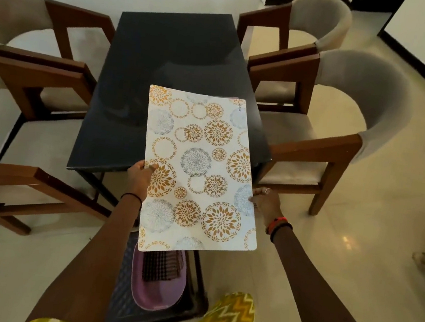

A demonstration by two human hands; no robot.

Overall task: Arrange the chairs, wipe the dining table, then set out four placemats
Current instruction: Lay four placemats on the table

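Your yellow zigzag-patterned garment (225, 321) fills the near bottom edge, and your two bare forearms reach out from it toward the table. Between them, low on the floor, a purple basket (157, 287) sits on a dark woven stool or crate (120, 306); something dark and ridged lies inside the basket.

Your left hand (139, 179) pinches the left long edge of the placemat (199, 170), thumb on top and fingers underneath. Your right hand (266, 201) grips the right long edge the same way near its near end, a ring showing on one finger and red and black bands on the wrist. You hold the placemat flat and lengthwise, white with gold and grey floral circles; its far half lies over the near right part of the black dining table (175, 58), and its near half juts past the table's near edge over the basket. Whether the far end touches the tabletop, you cannot tell.

Two wooden chairs with grey padded backs stand on the right side, the near right chair (341, 138) and the far right chair (300, 33). On the left stand three more: the near left chair (17, 191), the middle left chair (40, 77) and the far left chair (70, 25).
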